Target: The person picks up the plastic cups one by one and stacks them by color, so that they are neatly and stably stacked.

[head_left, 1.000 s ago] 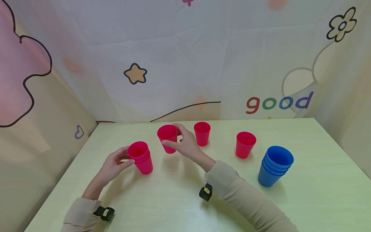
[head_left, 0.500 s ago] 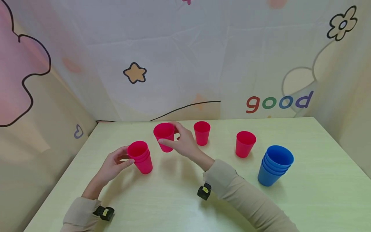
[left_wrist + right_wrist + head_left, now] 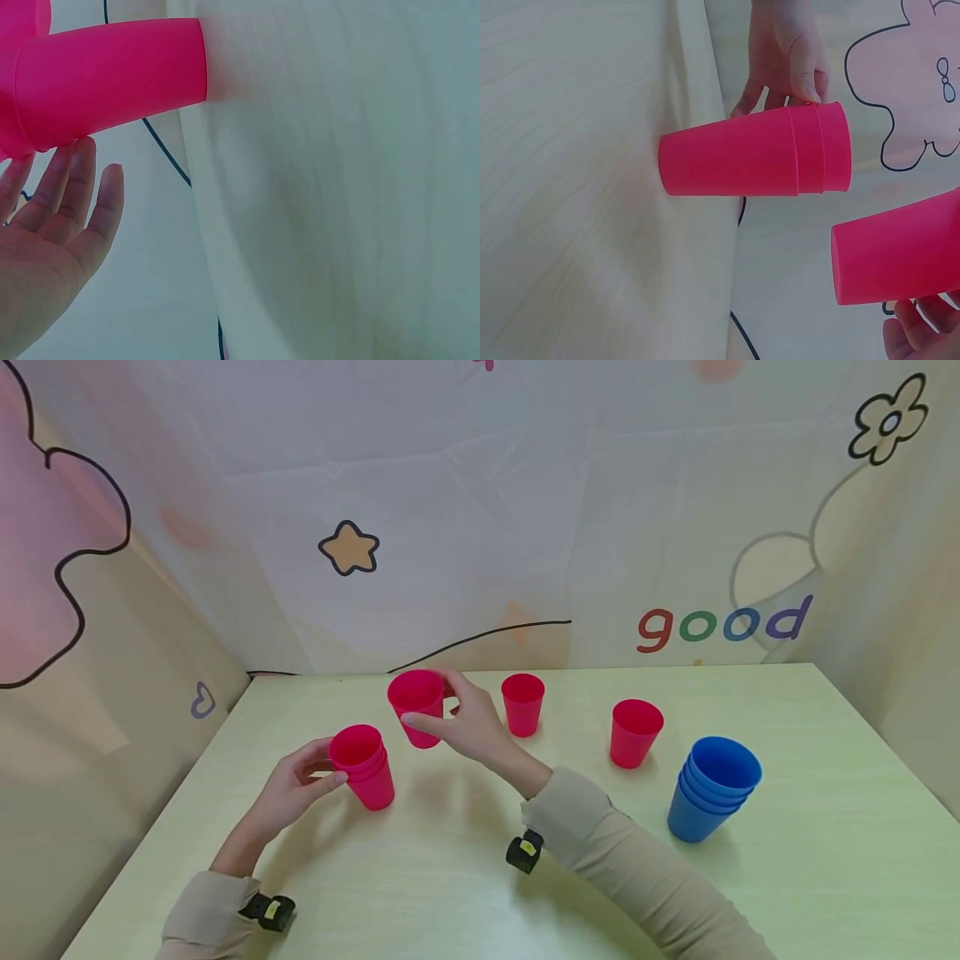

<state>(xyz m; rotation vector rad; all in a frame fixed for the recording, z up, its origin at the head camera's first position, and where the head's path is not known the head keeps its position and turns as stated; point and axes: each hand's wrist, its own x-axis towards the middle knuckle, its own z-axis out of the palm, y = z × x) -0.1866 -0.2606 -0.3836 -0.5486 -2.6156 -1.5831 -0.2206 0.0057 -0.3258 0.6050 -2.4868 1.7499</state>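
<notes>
My left hand (image 3: 288, 793) grips a stack of nested pinkish-red plastic cups (image 3: 371, 785) near the rim, thumb on the near side and fingers behind. In the right wrist view the base of this cup stack (image 3: 735, 157) meets the tabletop. To its right and farther back, my right hand (image 3: 472, 722) holds a single red cup (image 3: 420, 714) between thumb and fingers. That cup is raised off the table, mouth up. The right wrist view shows the held single cup (image 3: 900, 251) apart from the stack and higher than it.
One red cup (image 3: 523, 706) stands near the table's back edge, just right of my right hand. Another red cup (image 3: 633, 735) is farther right. Beside it stands a stack of nested blue cups (image 3: 701, 814). A printed cloth (image 3: 480, 552) hangs behind the pale table (image 3: 420, 893).
My right hand has carried the single cup a little leftward and up, toward the stack. The left hand and its stack have stayed in place.
</notes>
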